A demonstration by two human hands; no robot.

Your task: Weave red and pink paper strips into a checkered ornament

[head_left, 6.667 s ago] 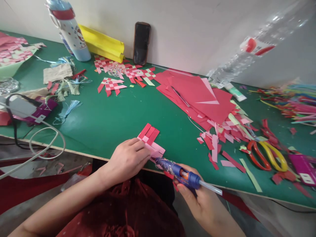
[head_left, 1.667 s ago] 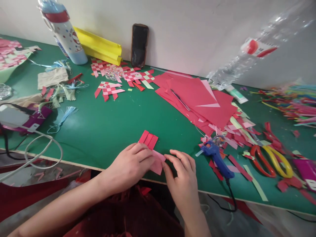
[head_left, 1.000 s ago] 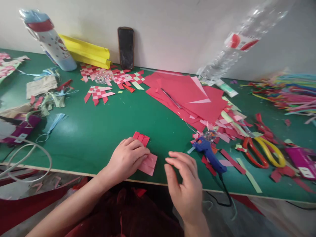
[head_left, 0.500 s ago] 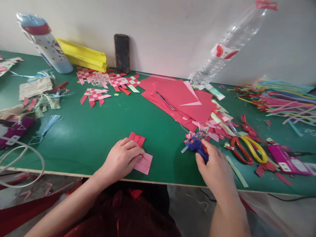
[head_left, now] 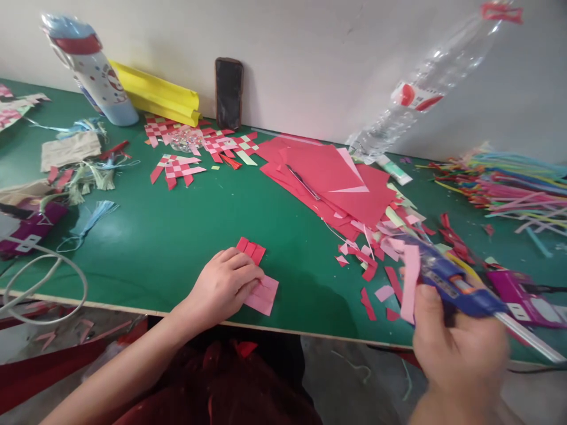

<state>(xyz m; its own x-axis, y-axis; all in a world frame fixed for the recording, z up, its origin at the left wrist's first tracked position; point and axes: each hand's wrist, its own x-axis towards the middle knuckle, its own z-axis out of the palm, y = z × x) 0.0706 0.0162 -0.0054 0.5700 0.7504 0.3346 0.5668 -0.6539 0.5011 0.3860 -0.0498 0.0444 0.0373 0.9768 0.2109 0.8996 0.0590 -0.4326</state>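
My left hand lies near the table's front edge with fingers curled together over a folded paper piece. Its red strips show beyond the fingers and its pink end shows beside the thumb. My right hand, a little blurred, is wrapped round a blue hot glue gun, raised above the table at the right. From the gun's back end sticks a whitish glue stick. A pink paper strip hangs by the gun's front; whether it sticks to the gun or my fingers, I cannot tell.
Red paper sheets with a pen lie at the centre back, paper scraps beside them. A tilted plastic bottle, a phone and a flask stand along the wall. Woven paper pieces and a blue tassel lie left.
My right hand has lifted the glue gun off the table and swung it right and nearer, with a pink strip now hanging by it. Scraps lie scattered there. My left hand keeps its hold.
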